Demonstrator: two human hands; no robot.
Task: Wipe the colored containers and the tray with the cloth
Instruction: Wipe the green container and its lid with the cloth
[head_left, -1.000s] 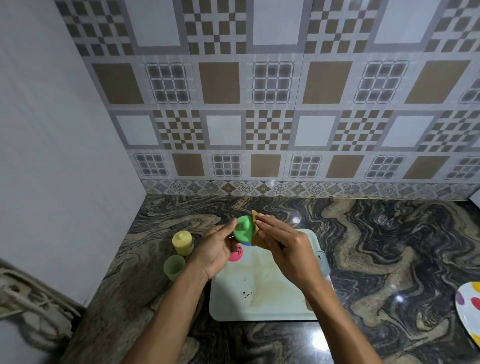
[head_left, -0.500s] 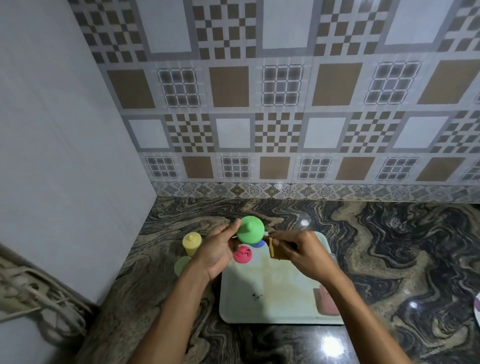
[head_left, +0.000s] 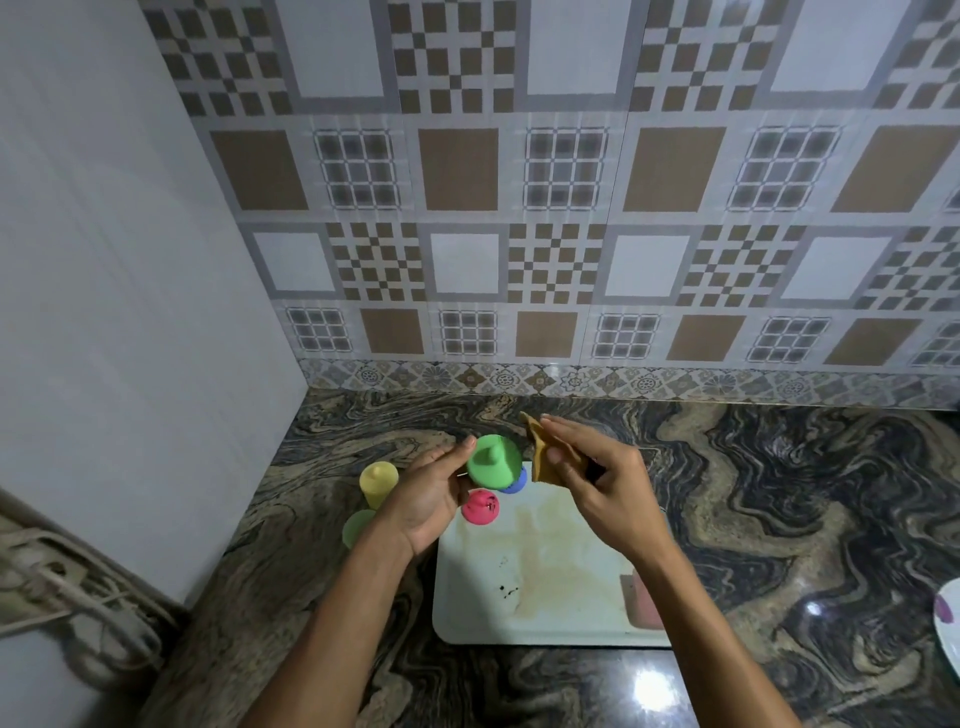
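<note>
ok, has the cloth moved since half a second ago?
Yes. Judged against the pink container on the tray, the cloth has gone up-frame, toward the backsplash, and slightly left, closing on the green container.

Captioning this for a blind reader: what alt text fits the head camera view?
The left hand holds a green container over a stained white tray; the right hand holds a tan cloth beside it. A pink container sits on the tray, a yellow container left of it.
</note>
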